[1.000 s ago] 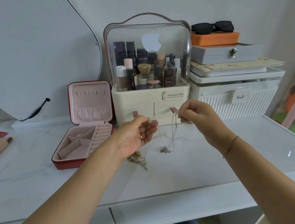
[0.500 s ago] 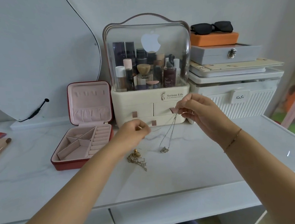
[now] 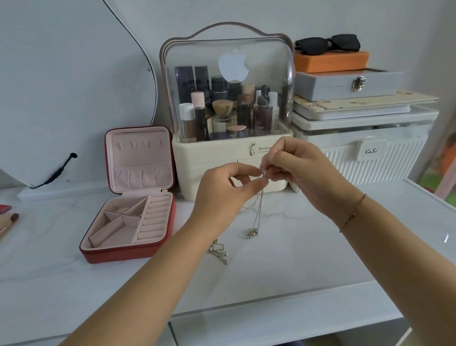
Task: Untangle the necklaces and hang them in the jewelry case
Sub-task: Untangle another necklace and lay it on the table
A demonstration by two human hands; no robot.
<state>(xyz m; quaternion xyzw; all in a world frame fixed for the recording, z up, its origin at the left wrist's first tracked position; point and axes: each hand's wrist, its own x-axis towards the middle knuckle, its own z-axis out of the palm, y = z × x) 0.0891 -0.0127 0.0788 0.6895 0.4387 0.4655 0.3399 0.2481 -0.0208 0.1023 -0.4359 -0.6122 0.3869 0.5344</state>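
Head cam, looking down at my white table [image 3: 312, 262]. Closest to me is a tangled clump of chains [image 3: 219, 253] lying flat, partly hidden behind my left forearm. Just right of it the pendant [image 3: 251, 233] of a thin necklace [image 3: 258, 213] rests on the tabletop, and its chain runs up to my 2 hands. My left hand [image 3: 223, 198] pinches the top end between thumb and forefinger. My right hand [image 3: 301, 172] pinches the same spot, fingertips meeting. Can't make out the clasp, way too tiny. Off to the left the red jewelry case [image 3: 123, 253] sits open, pink lid upright. Behind my hands is the cream cosmetics organizer [image 3: 215, 171] with bottles under its clear dome. Right of that, black sunglasses [image 3: 326, 44] top a stack of boxes.
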